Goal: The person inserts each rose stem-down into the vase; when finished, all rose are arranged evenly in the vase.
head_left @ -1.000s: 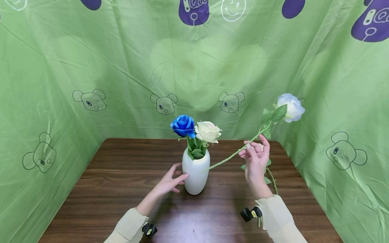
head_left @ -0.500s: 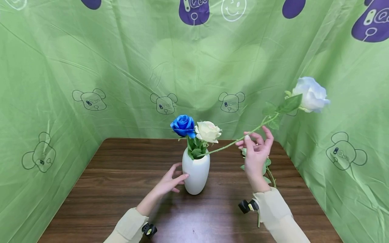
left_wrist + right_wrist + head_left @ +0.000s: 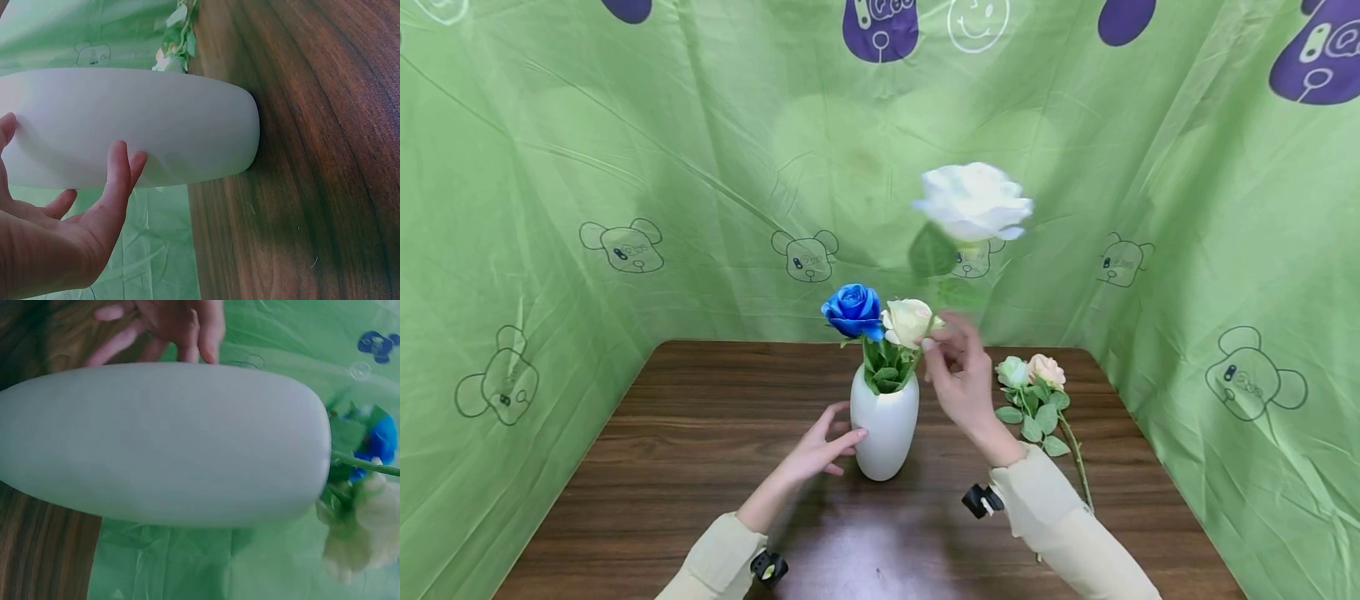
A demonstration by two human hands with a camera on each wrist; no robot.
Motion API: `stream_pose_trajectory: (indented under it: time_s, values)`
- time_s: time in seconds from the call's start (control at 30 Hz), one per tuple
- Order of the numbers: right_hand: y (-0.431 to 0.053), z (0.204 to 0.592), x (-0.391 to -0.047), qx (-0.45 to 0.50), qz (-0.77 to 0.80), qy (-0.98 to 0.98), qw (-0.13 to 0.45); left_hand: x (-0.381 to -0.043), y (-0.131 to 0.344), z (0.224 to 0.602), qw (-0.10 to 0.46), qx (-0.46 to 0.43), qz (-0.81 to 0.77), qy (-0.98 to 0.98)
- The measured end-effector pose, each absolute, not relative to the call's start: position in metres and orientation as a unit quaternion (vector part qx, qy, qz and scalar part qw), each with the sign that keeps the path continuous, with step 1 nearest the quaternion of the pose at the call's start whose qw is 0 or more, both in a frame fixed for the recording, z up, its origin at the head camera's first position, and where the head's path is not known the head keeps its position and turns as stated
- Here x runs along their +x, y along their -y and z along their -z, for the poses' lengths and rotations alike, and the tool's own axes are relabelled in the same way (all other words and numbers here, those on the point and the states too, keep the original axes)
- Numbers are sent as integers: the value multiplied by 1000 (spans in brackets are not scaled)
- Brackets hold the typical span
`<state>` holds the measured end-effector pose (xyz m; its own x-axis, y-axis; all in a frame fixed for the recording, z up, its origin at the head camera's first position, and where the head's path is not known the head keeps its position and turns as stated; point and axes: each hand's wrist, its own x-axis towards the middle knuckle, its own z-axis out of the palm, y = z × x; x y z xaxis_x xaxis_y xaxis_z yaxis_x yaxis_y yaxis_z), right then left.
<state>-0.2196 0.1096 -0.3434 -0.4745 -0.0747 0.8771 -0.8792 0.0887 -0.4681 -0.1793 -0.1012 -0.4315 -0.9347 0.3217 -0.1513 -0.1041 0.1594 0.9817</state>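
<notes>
A white vase (image 3: 884,437) stands upright on the wooden table, holding a blue rose (image 3: 852,311) and a cream rose (image 3: 907,322) with leaves bunched at its mouth. My left hand (image 3: 815,443) rests against the vase's left side, thumb in front and fingers spread. Above the vase's right rim, my right hand (image 3: 962,385) pinches the stem of a white rose (image 3: 976,202), whose blurred bloom rises high above the others. In the right wrist view, a green stem (image 3: 370,464) crosses the mouth of the vase (image 3: 169,444) beside the blue rose.
Pale green (image 3: 1013,372) and peach (image 3: 1047,371) roses lie on the table (image 3: 700,467) at the right, partly behind the right forearm. A green printed curtain (image 3: 715,192) encloses the back and sides.
My right hand has moved left to the vase, swinging the white rose from a rightward slant to nearly upright. The roses lying at the right are now uncovered. My left hand stays put.
</notes>
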Motion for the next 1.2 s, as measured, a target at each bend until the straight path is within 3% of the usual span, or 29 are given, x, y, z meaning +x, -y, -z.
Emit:
stream_pose_trajectory:
  time_s: [0.37, 0.83, 1.03, 1.2]
  values:
    - [-95, 369, -219, 398, -421, 764, 285, -178, 101, 429, 168, 77, -643, -743]
    - [-102, 377, -216, 411, -340, 792, 297, -179, 100, 428, 166, 65, -649, -740]
    - [-96, 377, -214, 356, -322, 821, 310, -179, 101, 429, 167, 70, -646, -742]
    - [-93, 373, -210, 293, -297, 863, 286, -185, 102, 442, 167, 70, -651, -737]
